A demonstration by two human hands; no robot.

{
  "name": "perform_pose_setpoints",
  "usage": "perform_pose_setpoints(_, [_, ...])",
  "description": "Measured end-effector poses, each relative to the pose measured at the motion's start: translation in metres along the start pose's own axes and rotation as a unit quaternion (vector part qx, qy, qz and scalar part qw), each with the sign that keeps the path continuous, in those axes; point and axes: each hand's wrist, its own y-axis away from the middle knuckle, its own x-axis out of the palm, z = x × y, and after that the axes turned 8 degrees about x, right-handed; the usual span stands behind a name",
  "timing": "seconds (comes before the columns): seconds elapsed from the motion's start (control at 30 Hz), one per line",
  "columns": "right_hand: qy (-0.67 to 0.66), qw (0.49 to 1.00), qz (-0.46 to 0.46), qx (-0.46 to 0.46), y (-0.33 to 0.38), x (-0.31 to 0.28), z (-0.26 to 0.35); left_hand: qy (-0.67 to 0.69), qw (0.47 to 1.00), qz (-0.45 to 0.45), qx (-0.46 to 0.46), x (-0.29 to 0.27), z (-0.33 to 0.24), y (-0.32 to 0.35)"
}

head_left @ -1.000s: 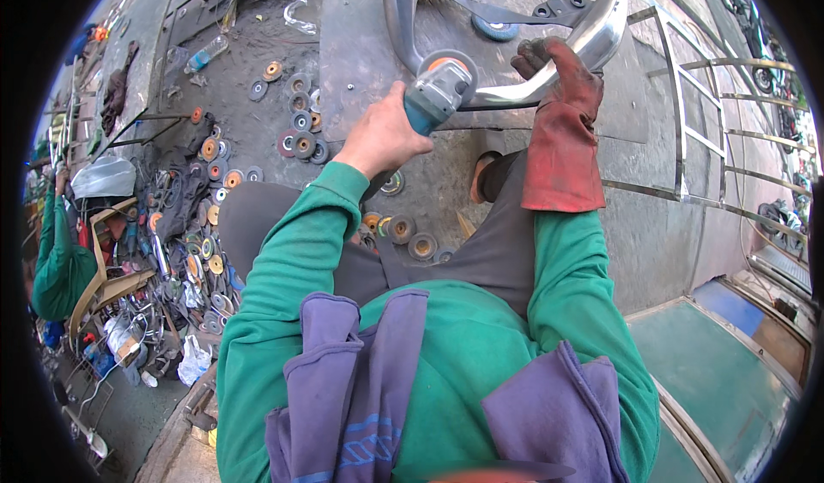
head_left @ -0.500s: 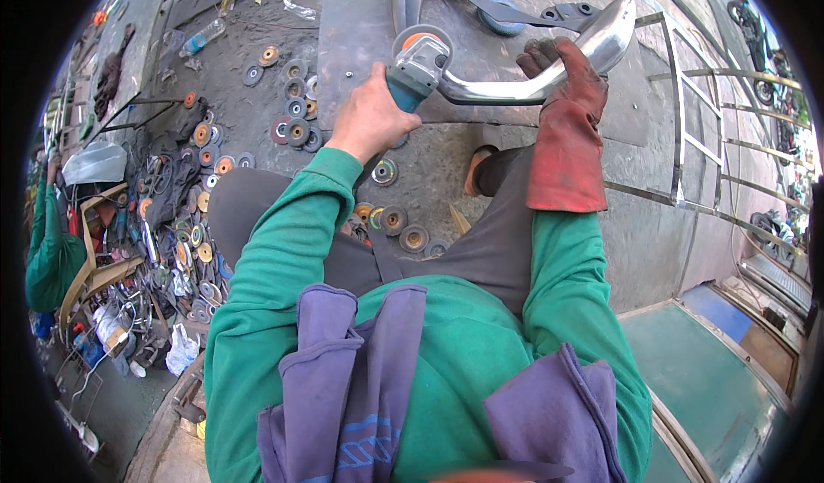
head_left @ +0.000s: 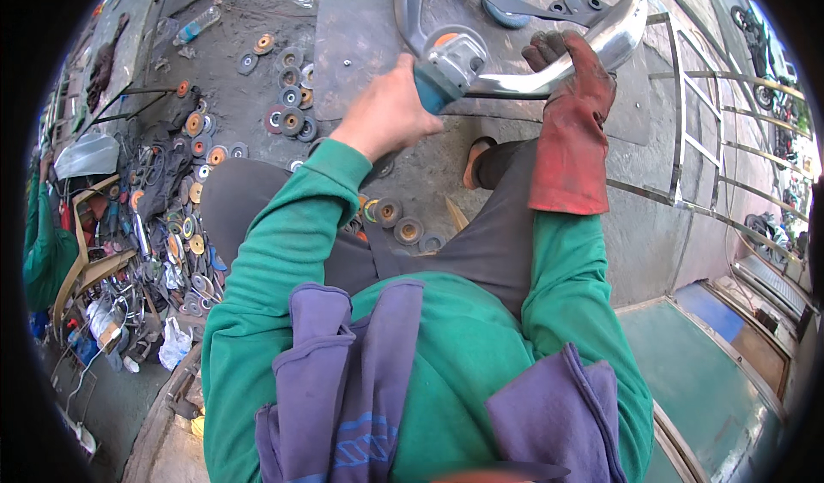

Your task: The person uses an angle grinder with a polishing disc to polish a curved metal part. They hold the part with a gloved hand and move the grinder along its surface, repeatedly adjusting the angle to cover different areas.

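Bare, my left hand (head_left: 384, 112) is closed round the blue-green body of an angle grinder (head_left: 451, 69). The grinder's disc, orange in the middle, rests against or just over a curved, polished metal part (head_left: 620, 35). I cannot tell whether the two touch. My right hand (head_left: 577, 110), in a long red work glove, grips that part near its broad, shiny end. The fingers curl over its far side. A duller grey curved arm of metal (head_left: 410, 11) lies just beyond the grinder. Under the workpiece is a grey metal sheet (head_left: 352, 71).
Used grinding discs (head_left: 292, 121) lie scattered on the ground to the left, near heaped tools and rags. A plastic bottle (head_left: 199, 25) lies at far left. On the right stands a metal frame (head_left: 678, 123). A blue disc (head_left: 506, 13) sits behind the workpiece.
The grinder, in my left hand, has moved right along the metal part and slightly nearer me. My right hand has shifted slightly right with the part. The whole view has moved a little.
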Motion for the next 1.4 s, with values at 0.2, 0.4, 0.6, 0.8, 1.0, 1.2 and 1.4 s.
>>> perform_pose_setpoints(0.2, [-0.013,1.000,0.004,0.009,-0.006,-0.001,0.000,-0.001,0.999,-0.022,-0.026,-0.007,0.007,-0.005])
perform_pose_setpoints(0.4, [-0.028,0.999,0.015,0.010,-0.007,-0.006,-0.001,0.065,0.997,-0.014,0.047,0.015,0.011,-0.005])
perform_pose_setpoints(0.6, [-0.015,1.000,-0.002,0.020,-0.006,-0.003,0.001,0.025,0.996,-0.078,-0.023,-0.003,0.038,-0.022])
perform_pose_setpoints(0.8, [0.004,1.000,0.012,0.017,-0.005,-0.005,0.001,0.037,0.999,-0.025,0.017,0.011,0.046,-0.012])
perform_pose_setpoints(1.0, [-0.006,0.999,0.042,0.009,-0.006,-0.015,0.000,0.066,0.994,-0.085,0.000,0.007,0.048,-0.018])
perform_pose_setpoints(1.2, [-0.015,0.998,0.005,0.058,-0.018,-0.020,-0.002,0.002,1.000,-0.009,0.011,0.010,0.041,-0.011])
perform_pose_setpoints(1.4, [-0.011,0.999,0.015,0.044,-0.011,-0.019,-0.001,0.019,0.996,-0.075,-0.031,-0.003,0.056,-0.030])
